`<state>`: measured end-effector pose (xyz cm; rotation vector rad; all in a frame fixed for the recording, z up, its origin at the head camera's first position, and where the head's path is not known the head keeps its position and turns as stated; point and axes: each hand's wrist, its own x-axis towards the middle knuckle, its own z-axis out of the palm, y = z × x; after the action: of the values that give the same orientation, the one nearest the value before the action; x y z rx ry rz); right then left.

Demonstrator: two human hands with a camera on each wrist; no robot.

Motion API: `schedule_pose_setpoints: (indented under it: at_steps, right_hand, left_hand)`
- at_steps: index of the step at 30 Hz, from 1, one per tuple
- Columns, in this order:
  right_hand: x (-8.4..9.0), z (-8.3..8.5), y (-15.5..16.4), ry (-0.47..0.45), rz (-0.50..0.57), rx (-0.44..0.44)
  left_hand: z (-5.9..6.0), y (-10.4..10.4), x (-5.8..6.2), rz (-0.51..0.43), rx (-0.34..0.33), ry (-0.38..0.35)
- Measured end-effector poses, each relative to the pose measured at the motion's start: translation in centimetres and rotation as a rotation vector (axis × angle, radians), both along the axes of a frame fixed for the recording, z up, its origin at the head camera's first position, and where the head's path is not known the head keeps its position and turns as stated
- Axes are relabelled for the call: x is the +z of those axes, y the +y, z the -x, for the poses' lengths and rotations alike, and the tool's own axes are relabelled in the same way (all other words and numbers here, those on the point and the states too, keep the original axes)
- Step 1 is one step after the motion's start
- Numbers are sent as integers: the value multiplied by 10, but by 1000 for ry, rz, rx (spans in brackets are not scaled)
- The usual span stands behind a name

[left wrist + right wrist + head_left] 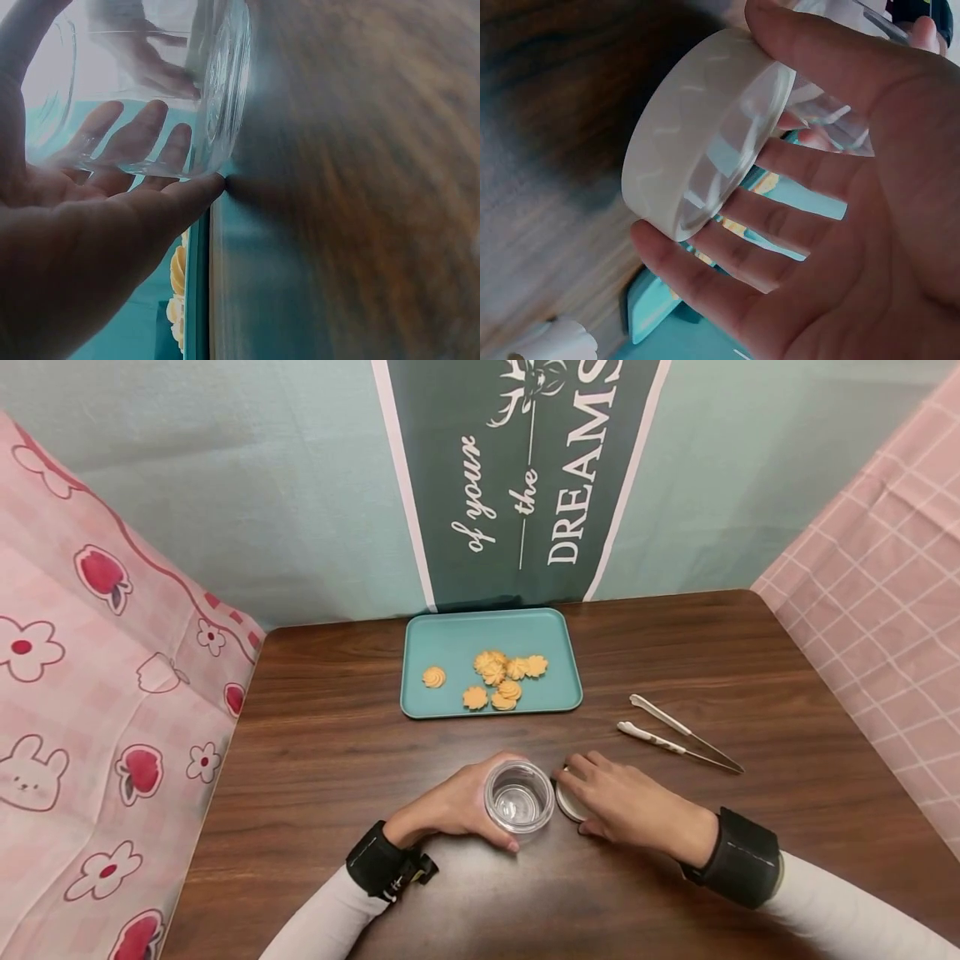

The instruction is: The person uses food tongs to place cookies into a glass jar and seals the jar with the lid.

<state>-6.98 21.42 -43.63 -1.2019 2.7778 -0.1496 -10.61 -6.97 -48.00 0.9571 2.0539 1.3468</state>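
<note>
My left hand grips a clear jar round its side, thumb toward me and fingers on the far side. The jar stands upright with its mouth uncovered, and its bottom shows through the opening. In the left wrist view the fingers show through the jar's wall. Just right of the jar, my right hand holds a round lid by its edge, thumb on one side and fingertips on the other. This lid has a cream band and a glossy face turned to the palm; in the head view the hand covers most of it.
A teal tray lies at the back of the brown table. Several piped cookies are grouped on it, with one cookie apart at the left. Metal tongs with white handles lie spread at the right.
</note>
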Motion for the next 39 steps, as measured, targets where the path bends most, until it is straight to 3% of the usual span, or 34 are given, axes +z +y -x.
schedule_pose_setpoints:
  at_steps: [21,39]
  right_hand:
    - [-13,-5,0,31,29,-48]
    - [-13,2,8,105,82,-88]
  left_hand:
    - [0,1,2,21,0,19]
    - [1,-1,3,7,-6,-23]
